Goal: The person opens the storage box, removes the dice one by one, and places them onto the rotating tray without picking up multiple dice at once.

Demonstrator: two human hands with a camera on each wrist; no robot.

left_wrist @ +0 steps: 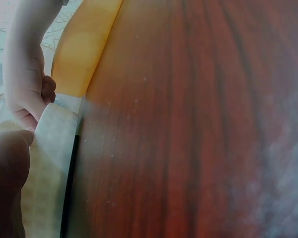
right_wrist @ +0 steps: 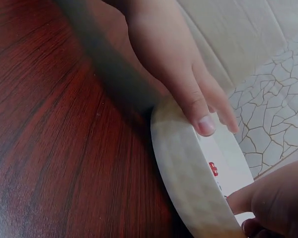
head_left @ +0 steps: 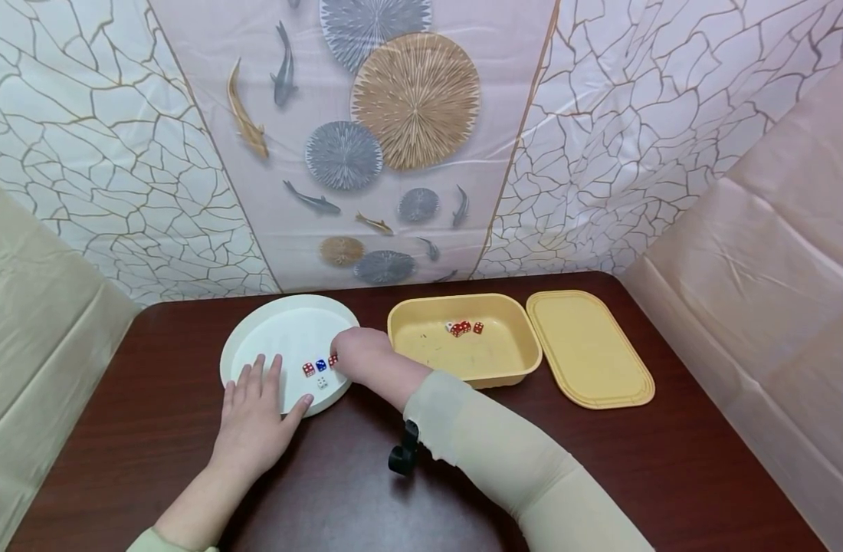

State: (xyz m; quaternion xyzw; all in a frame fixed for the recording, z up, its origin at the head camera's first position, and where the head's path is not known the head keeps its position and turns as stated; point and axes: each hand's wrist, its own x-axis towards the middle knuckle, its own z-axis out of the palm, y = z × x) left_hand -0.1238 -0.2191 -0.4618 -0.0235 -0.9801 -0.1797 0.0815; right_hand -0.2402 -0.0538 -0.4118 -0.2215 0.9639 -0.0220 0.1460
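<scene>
A round white tray point(head_left: 256, 326) stands on the left of the table. Inside it lie a red die point(head_left: 308, 369), a blue die point(head_left: 321, 366) and a white die point(head_left: 322, 382), close together. My left hand point(head_left: 252, 422) rests over the tray's near-left rim, fingers spread and straight; the thumb shows at the rim in the right wrist view. At the tray's right side my right hand point(head_left: 366, 354) reaches in with curled fingers. Its fingertips hold another red die point(head_left: 333, 359) beside the blue one, and the hand partly hides it.
Right of the tray sits a yellow rectangular tub point(head_left: 421, 305) with several red dice point(head_left: 466, 326) and a white die point(head_left: 450, 327) in it. A yellow lid point(head_left: 590, 349) lies flat beside the tub. Patterned cloth hangs behind the dark wooden table point(head_left: 352, 475).
</scene>
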